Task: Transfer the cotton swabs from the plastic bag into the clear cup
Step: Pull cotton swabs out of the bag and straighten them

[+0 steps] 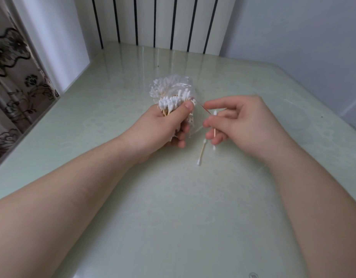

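We see the left hand (165,125) closed around a thick bundle of cotton swabs (171,103), thumb pressed across the front near the white tips, fingers curled under the lower end. The bundle sits partly in a clear plastic bag (174,87), whose crinkled film fans out on the far side of the hand over more white tips. Just to the right, the right hand (241,125) is loosely curled, its fingertips pinching a single swab (214,129) held nearly upright, one white tip above the fingers and one below. A thin red strand (204,109) runs from the bundle by the left thumb to the right hand's fingers; we cannot tell what it is. Below the right hand's fingers, a loose swab (201,152) lies on the pale green glossy table (173,217), angled from near left to far right, apart from both hands. To the far right of the right hand there is a faint rounded outline on the table, too indistinct for us to call it the cup. Both bare forearms reach in from the near edge. Beyond the table stand a striped panel (159,21) and, at left, a patterned curtain (15,85).
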A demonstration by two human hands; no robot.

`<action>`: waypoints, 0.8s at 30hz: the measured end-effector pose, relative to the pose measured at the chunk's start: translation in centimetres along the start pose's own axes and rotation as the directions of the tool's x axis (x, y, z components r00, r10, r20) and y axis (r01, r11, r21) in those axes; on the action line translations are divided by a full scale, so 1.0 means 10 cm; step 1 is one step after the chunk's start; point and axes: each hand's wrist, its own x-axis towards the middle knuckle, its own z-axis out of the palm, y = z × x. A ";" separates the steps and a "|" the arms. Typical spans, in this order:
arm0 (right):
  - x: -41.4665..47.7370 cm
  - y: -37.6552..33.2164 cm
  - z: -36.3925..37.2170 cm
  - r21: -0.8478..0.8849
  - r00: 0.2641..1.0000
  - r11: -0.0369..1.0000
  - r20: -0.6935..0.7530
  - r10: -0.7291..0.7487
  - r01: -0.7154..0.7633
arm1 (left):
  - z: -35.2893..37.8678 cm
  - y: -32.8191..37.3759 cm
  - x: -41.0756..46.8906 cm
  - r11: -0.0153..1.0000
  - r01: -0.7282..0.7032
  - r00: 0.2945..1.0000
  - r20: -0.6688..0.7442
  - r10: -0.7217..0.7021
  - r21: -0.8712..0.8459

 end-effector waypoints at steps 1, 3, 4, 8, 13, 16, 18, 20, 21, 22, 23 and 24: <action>-0.01 0.02 0.01 -0.135 1.000 0.991 0.030 0.005 -0.001 | 0.00 0.00 0.00 1.000 0.006 1.000 0.006 -0.006 -0.021; -0.03 0.03 0.01 -0.331 0.997 0.944 0.070 0.017 0.007 | 0.00 -0.01 0.00 0.999 0.008 1.000 0.013 -0.007 -0.039; -0.03 0.03 0.01 -0.376 0.997 0.927 0.074 0.027 0.003 | 0.00 -0.01 0.00 0.999 0.003 1.000 0.014 -0.002 -0.037; -0.03 0.04 0.03 -0.445 0.995 0.894 0.047 0.084 -0.055 | 0.00 -0.01 0.00 0.999 -0.009 1.000 0.011 0.009 -0.033; -0.01 0.11 0.14 -0.551 0.999 0.833 -0.003 0.047 -0.041 | 0.01 -0.01 0.00 1.000 -0.019 1.000 0.015 0.019 -0.011; 0.00 0.11 0.16 -0.607 1.000 0.795 0.017 0.021 -0.007 | 0.02 -0.01 0.00 1.000 -0.017 1.000 0.014 0.017 -0.008; 0.00 0.11 0.14 -0.639 1.000 0.769 0.025 0.001 0.015 | 0.02 -0.01 0.00 1.000 -0.013 1.000 0.012 0.014 -0.012; 0.00 0.13 0.10 -0.671 0.999 0.739 0.037 -0.038 0.053 | 0.01 -0.02 0.01 1.000 -0.012 1.000 0.013 0.012 -0.018; 0.00 0.13 0.09 -0.679 0.997 0.731 0.053 -0.049 0.072 | 0.01 -0.02 0.01 1.000 -0.012 1.000 0.015 0.013 -0.021; 0.00 0.13 0.07 -0.680 0.996 0.728 0.073 -0.055 0.091 | 0.01 -0.02 0.01 1.000 -0.014 1.000 0.017 0.014 -0.022; 0.00 0.13 0.07 -0.675 0.994 0.729 0.095 -0.060 0.108 | 0.02 -0.01 0.00 1.000 -0.014 1.000 0.017 0.014 -0.020; 0.00 0.13 0.07 -0.663 0.991 0.738 0.114 -0.066 0.126 | 0.02 -0.01 0.00 1.000 -0.016 1.000 0.009 0.016 -0.015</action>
